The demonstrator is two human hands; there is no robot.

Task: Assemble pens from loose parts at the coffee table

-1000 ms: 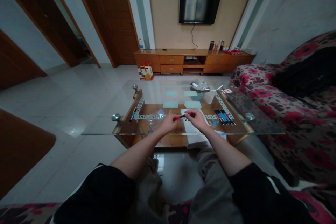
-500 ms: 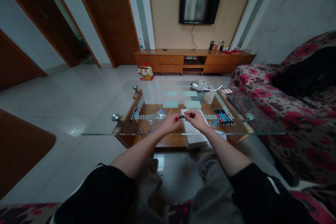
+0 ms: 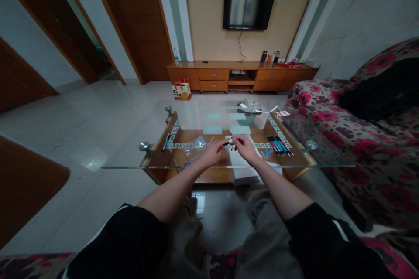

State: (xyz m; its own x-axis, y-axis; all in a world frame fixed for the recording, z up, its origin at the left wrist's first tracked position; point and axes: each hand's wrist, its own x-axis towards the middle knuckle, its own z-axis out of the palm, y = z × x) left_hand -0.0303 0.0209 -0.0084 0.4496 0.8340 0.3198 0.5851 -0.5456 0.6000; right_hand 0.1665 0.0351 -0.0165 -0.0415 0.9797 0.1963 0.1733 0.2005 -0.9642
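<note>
Both hands pinch the same pen right now: our left hand is closed around its left end, and our right hand nips the other end between thumb and forefinger. Whether the small pale bit at the right fingertips is a cap or a pen part, we cannot tell.

We hold the pen just above the glass table, at about 12 o'clock from us, over the white box that shows beneath the glass. Its long axis runs nearly level, from 9 o'clock to 3 o'clock, with the right end tilted slightly up and away from us. The dark stretch between the hands is all we see of the barrel.

To handle this well, we judge the hands should pull or push straight along that axis, with the left hand steady as the anchor and the right doing the fine work, so nothing bends or slips.

A row of pens lies at 2 o'clock, and a clear plastic bag sits at 10 o'clock, just beside the left hand.
</note>
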